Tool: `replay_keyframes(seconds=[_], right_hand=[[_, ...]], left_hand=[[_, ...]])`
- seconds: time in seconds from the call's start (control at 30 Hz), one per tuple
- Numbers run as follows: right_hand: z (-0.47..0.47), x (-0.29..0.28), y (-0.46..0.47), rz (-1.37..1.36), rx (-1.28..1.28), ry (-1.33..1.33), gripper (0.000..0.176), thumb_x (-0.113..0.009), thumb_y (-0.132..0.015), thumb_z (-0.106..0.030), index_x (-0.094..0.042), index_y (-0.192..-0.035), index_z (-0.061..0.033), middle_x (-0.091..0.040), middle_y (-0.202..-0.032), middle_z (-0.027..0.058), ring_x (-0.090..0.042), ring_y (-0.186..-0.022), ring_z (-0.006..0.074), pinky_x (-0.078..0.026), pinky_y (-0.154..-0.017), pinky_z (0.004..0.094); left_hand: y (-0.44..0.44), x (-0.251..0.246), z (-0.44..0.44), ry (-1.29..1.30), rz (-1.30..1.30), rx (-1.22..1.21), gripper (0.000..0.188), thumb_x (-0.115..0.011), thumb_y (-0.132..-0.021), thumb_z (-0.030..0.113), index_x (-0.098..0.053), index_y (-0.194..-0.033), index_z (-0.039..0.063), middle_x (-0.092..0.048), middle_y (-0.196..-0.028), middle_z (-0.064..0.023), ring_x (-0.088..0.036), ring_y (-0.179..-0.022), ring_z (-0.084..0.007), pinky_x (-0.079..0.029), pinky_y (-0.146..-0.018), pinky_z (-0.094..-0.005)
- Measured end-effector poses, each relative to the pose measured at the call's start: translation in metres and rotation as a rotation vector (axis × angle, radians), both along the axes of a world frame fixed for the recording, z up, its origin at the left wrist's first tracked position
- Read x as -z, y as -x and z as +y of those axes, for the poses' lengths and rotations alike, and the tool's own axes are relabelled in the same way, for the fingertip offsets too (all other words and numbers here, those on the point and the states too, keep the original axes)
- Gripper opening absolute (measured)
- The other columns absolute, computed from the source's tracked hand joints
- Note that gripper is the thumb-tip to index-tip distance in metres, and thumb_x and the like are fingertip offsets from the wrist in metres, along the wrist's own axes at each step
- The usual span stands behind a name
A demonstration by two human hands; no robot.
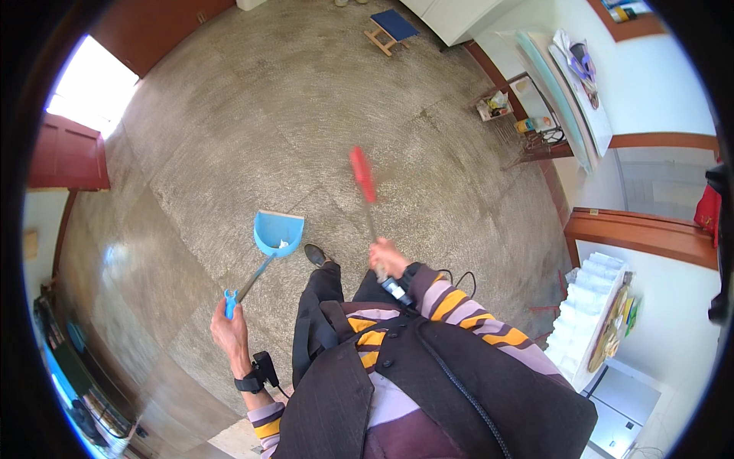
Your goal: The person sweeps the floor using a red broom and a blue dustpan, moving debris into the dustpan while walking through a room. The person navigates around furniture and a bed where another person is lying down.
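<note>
My left hand [230, 333] grips the blue handle end of a long-handled dustpan. The dustpan's light blue scoop [269, 224] is low over the floor, left of my shoe [315, 255], with a small white scrap [282, 244] inside. Whether the scoop touches the floor I cannot tell. My right hand [389, 257] is closed around the stick of a broom, whose red head [362, 175] points away from me and looks blurred. Both wrists carry black straps with small devices.
The speckled floor [229, 132] spreads around me. Ahead stands a folding stool [393, 28] with a blue seat. To the right are a table with a pale top [573, 109] and another with a white ruffled cover [590, 304]. A red door [71, 152] stands at the left beside a bright opening.
</note>
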State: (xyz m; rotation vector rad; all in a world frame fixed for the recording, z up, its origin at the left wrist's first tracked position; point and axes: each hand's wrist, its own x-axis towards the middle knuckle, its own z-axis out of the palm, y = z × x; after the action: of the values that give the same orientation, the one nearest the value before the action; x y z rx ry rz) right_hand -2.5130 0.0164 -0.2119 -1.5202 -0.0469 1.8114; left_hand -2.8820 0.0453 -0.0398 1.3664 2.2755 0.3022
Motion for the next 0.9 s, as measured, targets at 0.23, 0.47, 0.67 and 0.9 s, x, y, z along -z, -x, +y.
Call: replay_keyframes(seconds=[0.23,0.47,0.67,0.9], right_hand=[[0.011,-0.045,-0.007,0.153,-0.070,0.041,0.004,-0.043,-0.083,-0.006,-0.040,-0.082,-0.0054,-0.040,-0.059,0.0013,-0.038,-0.041,0.0081,-0.034,-0.035,0.0227],[-0.061,-0.058,-0.134,0.134,0.148,0.003,0.005,-0.045,-0.084,-0.008,-0.040,-0.085,-0.0076,-0.043,-0.059,0.0023,-0.039,-0.042,0.0072,-0.033,-0.035,0.0209],[-0.164,-0.021,-0.272,0.031,0.400,-0.037,0.007,-0.044,-0.084,-0.009,-0.040,-0.079,-0.0076,-0.043,-0.057,0.0029,-0.039,-0.042,0.0089,-0.036,-0.038,0.0227],[-0.282,0.058,-0.396,-0.493,0.375,-0.205,0.014,-0.042,-0.078,-0.014,-0.047,-0.073,-0.0018,-0.051,-0.062,0.0091,-0.048,-0.047,0.0182,-0.041,-0.045,0.0296]], left_hand=[[-0.037,-0.002,-0.022,0.064,0.045,-0.002,0.036,-0.058,-0.070,0.022,-0.059,-0.101,0.003,-0.061,-0.085,-0.0207,-0.059,-0.080,-0.0319,-0.045,-0.071,-0.0389],[-0.078,0.002,-0.063,-0.035,0.047,-0.010,0.036,-0.059,-0.070,0.024,-0.059,-0.100,0.003,-0.061,-0.085,-0.0197,-0.059,-0.080,-0.0317,-0.044,-0.072,-0.0395],[-0.101,0.003,-0.102,-0.154,0.176,0.029,0.035,-0.059,-0.071,0.024,-0.060,-0.099,0.003,-0.062,-0.081,-0.0190,-0.060,-0.075,-0.0312,-0.045,-0.068,-0.0381],[-0.119,-0.008,-0.138,-0.173,0.162,0.024,0.034,-0.059,-0.071,0.024,-0.061,-0.098,0.002,-0.062,-0.074,-0.0153,-0.059,-0.066,-0.0231,-0.044,-0.064,-0.0342]])
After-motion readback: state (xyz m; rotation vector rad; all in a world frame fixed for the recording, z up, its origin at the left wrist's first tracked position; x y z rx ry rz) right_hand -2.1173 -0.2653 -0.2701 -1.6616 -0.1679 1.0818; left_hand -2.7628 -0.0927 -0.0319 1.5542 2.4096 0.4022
